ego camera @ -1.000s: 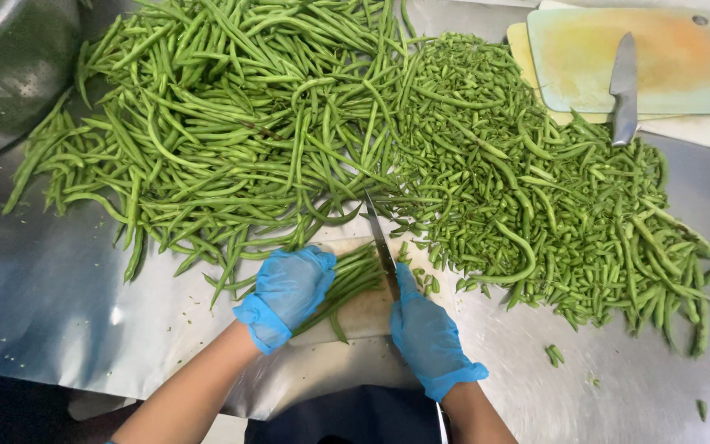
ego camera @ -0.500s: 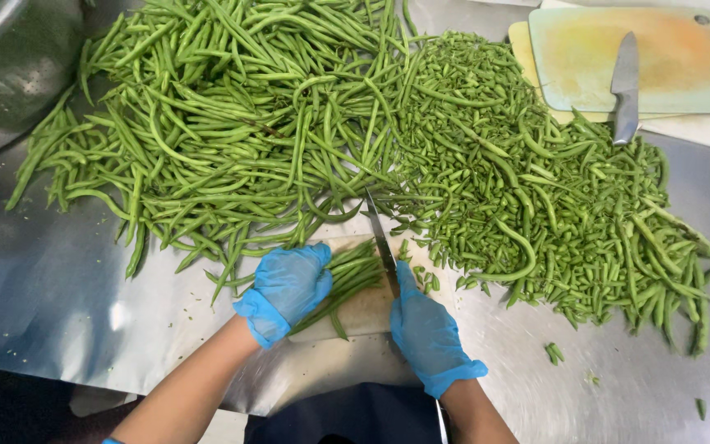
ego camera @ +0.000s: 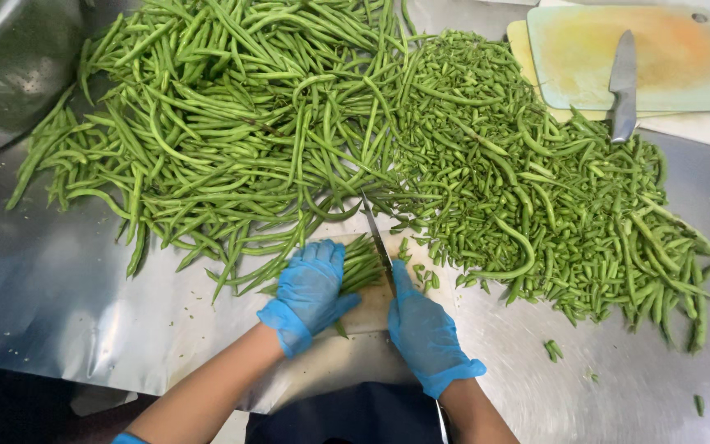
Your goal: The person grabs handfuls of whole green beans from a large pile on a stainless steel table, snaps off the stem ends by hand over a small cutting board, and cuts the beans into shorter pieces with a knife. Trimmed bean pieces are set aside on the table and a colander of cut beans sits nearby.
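Far-left corner of the surface [ego camera: 67,321]: metal colander [ego camera: 10,74], a few beans visible at its top edge, the rest of its contents out of view. Whole beans [ego camera: 232,123] are heaped beside it. At the near edge, the left hand [ego camera: 310,292] presses closed over a bunch of beans [ego camera: 361,263] on a small board [ego camera: 371,308]; the right hand [ego camera: 425,329] grips a knife [ego camera: 378,240]. Risk: the blade runs just beside the left fingertips, so a slip could cut the glove. Cut pieces [ego camera: 552,214] spread right; a spare knife [ego camera: 623,86] rests on stacked boards [ego camera: 659,57] at the far-right corner
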